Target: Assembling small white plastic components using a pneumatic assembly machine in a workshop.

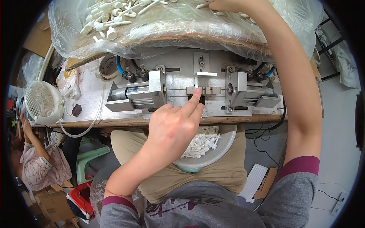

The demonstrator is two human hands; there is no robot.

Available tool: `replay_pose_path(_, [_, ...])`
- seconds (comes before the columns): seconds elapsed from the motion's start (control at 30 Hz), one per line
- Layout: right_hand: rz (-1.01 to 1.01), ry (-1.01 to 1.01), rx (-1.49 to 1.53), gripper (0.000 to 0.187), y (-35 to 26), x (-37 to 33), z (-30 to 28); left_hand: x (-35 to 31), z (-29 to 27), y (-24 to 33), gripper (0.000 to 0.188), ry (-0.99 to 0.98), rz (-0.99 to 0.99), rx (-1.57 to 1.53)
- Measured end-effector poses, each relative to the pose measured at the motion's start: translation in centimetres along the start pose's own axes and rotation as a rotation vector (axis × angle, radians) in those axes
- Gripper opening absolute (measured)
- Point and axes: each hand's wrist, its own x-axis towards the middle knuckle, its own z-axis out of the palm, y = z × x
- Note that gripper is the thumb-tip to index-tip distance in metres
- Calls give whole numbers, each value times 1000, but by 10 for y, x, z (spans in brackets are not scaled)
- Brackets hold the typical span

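With its index finger stretched out, my left hand [173,123] presses a white plastic piece [196,80] in the small metal holder [215,90] of a bench fixture; its thumb is hidden. At the top edge my right hand [228,5] is partly cut off. Its fingers are curled at the end of a white stick-shaped plastic piece [201,6]. Loose white pieces [114,17], ribbed caps with thin sticks, lie heaped on the clear plastic sheet [182,28] nearby. Metal cylinder units [148,91] flank the holder, each with a thin rod pointing at it.
Between my legs sits a round basket [224,148] of white pieces. A white fan [43,102], a tape roll [109,67] and a pale hose [99,114] are at the left of the bench. Another person [43,163] sits at far left. Cables [266,140] hang below right.
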Motion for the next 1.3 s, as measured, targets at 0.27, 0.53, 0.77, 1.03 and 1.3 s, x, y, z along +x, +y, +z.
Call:
replay_pose_path(0.27, [228, 415, 412, 24, 20, -32, -25, 6, -7, -2, 27, -53, -9, -98])
replay_pose_path(0.53, [100, 63, 1758, 27, -35, -134, 1, 38, -42, -13, 43, 456, -158, -713])
replay_pose_path(0.77, [307, -120, 2058, 23, -81, -181, 29, 17, -39, -2, 38, 343, -74, -514])
replay_pose_path(1.03, [364, 423, 1646, 17, -79, -211, 23, -14, -11, 6, 37, 16, -24, -157])
replay_pose_path(1.3, [69, 748, 1023, 21, -86, -215, 41, 3, -6, 2, 25, -69, -4, -6])
